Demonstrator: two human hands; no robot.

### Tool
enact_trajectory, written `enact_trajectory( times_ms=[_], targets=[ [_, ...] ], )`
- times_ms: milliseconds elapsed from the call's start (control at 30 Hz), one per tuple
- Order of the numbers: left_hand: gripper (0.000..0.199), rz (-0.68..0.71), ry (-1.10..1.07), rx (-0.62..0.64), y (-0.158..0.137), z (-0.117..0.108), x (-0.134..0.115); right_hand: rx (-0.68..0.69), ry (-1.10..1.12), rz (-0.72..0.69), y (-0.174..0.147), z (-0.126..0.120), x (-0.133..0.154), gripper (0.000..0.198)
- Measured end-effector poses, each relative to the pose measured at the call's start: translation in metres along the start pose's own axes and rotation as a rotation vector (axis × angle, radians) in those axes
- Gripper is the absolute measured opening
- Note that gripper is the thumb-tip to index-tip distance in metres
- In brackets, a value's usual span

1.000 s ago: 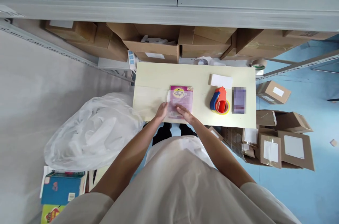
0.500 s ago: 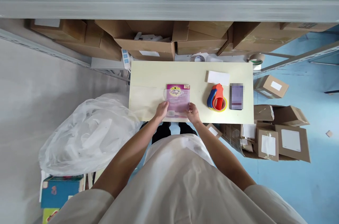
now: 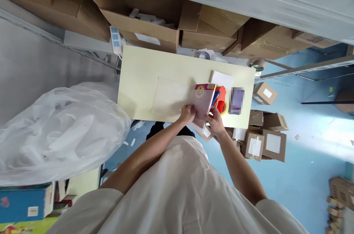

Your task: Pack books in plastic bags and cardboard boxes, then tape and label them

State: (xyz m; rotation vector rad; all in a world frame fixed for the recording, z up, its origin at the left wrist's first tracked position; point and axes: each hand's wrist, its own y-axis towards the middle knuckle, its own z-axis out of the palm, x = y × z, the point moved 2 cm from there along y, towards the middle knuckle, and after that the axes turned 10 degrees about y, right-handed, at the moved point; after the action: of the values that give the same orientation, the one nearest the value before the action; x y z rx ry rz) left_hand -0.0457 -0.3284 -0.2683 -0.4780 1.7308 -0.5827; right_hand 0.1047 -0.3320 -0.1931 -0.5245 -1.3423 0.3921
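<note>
A pink-and-purple book (image 3: 204, 102) is tilted up over the pale table, its right side edge showing. Whitish translucent film covers most of its front, leaving the top strip bare. My left hand (image 3: 188, 114) is closed at the book's lower left edge, fingers curled. On the lower right edge, my right hand (image 3: 215, 119) pinches the book and film. Flat on the table to the left lies a thin translucent sheet (image 3: 168, 95). Just behind the book, on its right, sits a red-and-blue tape dispenser (image 3: 220, 97), partly hidden.
The table (image 3: 143, 64) also carries a white stack of paper or cards (image 3: 222, 79) and a blurred purple phone-like object (image 3: 236, 100). Cardboard boxes (image 3: 141, 27) line the shelf behind. A big clear plastic bag (image 3: 66, 127) bulges at left; several cartons (image 3: 254, 145) stand at right.
The book has shifted right and tipped up from lying flat, close to the tape dispenser. Both hands moved with it. The camera view has turned, and the translucent sheet shows more clearly.
</note>
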Motion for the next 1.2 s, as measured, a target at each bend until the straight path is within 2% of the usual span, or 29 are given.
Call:
enact_trajectory(
  times_ms=[67, 133, 300, 400, 467, 567, 633, 700, 833, 967, 1100, 1200],
  targets=[
    [0.033, -0.011, 0.009, -0.040, -0.001, -0.008, -0.007, 0.001, -0.034, -0.015, 0.001, 0.020, 0.001, 0.038],
    [0.039, -0.020, -0.025, -0.031, -0.004, -0.028, -0.011, 0.023, -0.072, -0.016, 0.007, 0.045, -0.005, 0.037],
    [0.043, 0.040, -0.237, 0.140, -0.011, -0.085, -0.013, 0.069, -0.124, -0.006, 0.030, 0.110, -0.034, 0.035],
    [0.049, 0.023, -0.196, 0.068, -0.004, -0.103, -0.003, 0.131, -0.220, -0.012, 0.037, 0.128, -0.052, 0.042],
    [0.050, -0.036, -0.068, -0.032, 0.004, -0.110, 0.006, 0.117, -0.355, -0.096, 0.035, 0.122, -0.059, 0.047],
    [0.055, -0.145, 0.223, -0.082, 0.012, -0.115, 0.014, -0.075, -0.514, -0.214, 0.028, 0.091, -0.065, 0.053],
    [0.064, -0.179, 0.358, -0.094, 0.009, -0.119, 0.018, -0.187, -0.506, -0.151, 0.026, 0.071, -0.072, 0.059],
    [0.072, -0.172, 0.437, -0.109, 0.001, -0.122, 0.021, -0.215, -0.413, -0.034, 0.027, 0.062, -0.081, 0.066],
    [0.072, -0.115, 0.550, -0.060, -0.016, -0.117, 0.032, -0.206, -0.153, 0.085, 0.034, 0.068, -0.091, 0.068],
    [0.072, -0.081, 0.533, -0.037, -0.022, -0.093, 0.034, -0.098, 0.052, 0.094, 0.033, 0.063, -0.071, 0.046],
    [0.058, 0.017, 0.380, 0.027, -0.027, -0.062, 0.018, -0.013, -0.061, -0.068, 0.017, 0.047, -0.034, 0.038],
    [0.049, -0.007, 0.267, -0.040, -0.033, -0.062, 0.006, 0.061, -0.239, -0.117, 0.003, 0.061, -0.022, 0.040]
  ],
)
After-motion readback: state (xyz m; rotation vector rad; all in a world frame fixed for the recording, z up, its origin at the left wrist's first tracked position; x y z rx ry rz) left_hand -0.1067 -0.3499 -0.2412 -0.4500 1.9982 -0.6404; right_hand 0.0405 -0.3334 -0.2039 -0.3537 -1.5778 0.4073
